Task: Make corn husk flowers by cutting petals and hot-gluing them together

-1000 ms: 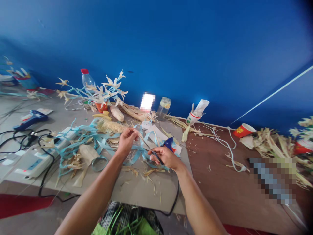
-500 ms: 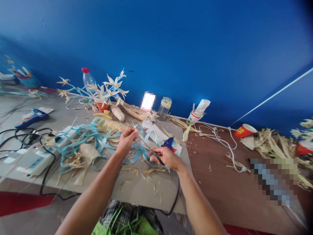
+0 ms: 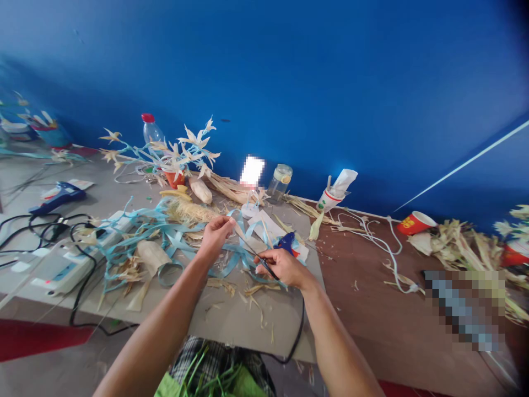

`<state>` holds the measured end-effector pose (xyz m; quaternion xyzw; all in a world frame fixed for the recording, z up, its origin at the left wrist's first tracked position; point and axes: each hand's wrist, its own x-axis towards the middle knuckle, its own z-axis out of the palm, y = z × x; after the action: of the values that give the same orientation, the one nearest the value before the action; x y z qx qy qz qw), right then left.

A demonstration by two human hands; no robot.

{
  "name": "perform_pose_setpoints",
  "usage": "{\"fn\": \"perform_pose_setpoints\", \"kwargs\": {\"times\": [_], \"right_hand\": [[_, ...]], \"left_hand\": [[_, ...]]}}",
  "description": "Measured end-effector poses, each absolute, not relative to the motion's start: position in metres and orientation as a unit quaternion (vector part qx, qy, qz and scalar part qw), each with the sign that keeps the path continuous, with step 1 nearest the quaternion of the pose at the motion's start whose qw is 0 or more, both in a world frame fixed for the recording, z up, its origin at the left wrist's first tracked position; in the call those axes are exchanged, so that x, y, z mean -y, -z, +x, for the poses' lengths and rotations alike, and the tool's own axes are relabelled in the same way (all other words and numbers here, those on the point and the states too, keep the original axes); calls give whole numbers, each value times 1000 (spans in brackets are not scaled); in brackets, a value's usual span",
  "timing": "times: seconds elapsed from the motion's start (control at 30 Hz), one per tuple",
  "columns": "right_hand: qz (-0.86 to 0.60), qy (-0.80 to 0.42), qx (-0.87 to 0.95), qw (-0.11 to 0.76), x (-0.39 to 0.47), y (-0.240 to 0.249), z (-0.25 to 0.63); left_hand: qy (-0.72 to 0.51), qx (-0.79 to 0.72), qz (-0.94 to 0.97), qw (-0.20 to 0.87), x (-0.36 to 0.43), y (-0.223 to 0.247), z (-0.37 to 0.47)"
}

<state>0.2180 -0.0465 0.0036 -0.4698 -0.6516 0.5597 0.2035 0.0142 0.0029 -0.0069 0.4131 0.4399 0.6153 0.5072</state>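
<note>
1. Strip [image 3: 238, 229], pale, right of the cardboard tube [image 3: 149, 256]; left hand [image 3: 215, 238], grip pinched on it.
2. Dark tool [image 3: 268, 268], farther right of the cardboard tube; right hand [image 3: 286, 267], grip closed around it.

Place: craft work area, kind of building unclear
Table [image 3: 351, 309]: strewn with husk scraps [image 3: 256, 289] and blue ribbon [image 3: 176, 240]
Tools: blue glue gun [image 3: 60, 197], black cables
Handiwork: husk flowers [image 3: 196, 140] in a red cup [image 3: 174, 177]
Wall [image 3: 264, 71]: plain blue
</note>
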Motion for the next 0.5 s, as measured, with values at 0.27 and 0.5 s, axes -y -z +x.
{"fn": "perform_pose_setpoints", "kwargs": {"times": [0.27, 0.5], "right_hand": [[-448, -609, 618, 215, 52, -19, 219], [-459, -504, 560, 472, 51, -23, 212]], "left_hand": [[-686, -384, 294, 544, -9, 8, 11], [-676, -350, 272, 589, -6, 4, 14]]}}
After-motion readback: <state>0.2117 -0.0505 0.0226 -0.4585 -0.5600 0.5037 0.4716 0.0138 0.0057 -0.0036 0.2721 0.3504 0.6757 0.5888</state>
